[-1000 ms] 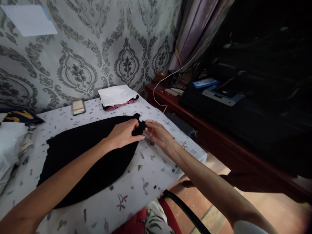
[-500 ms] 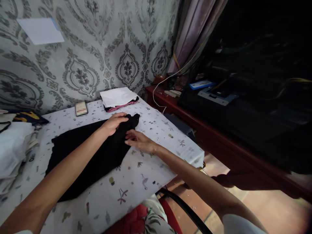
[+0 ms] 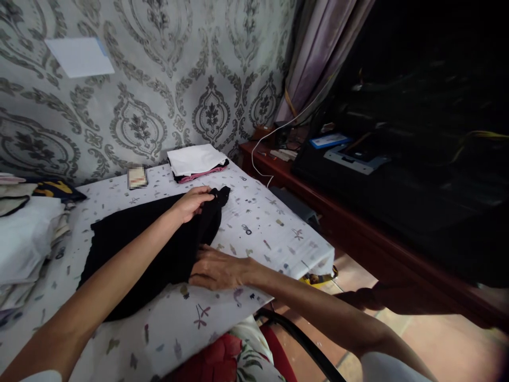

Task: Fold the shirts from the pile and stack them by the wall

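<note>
Pinching black garment edge, printed sheet alongside

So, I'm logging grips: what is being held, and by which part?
Black cloth, by its right end's far side, in the left hand; whether the right hand grips its near side is unclear.

Pale sleeves, red-and-white lap clothing, dark green leaf print
</note>
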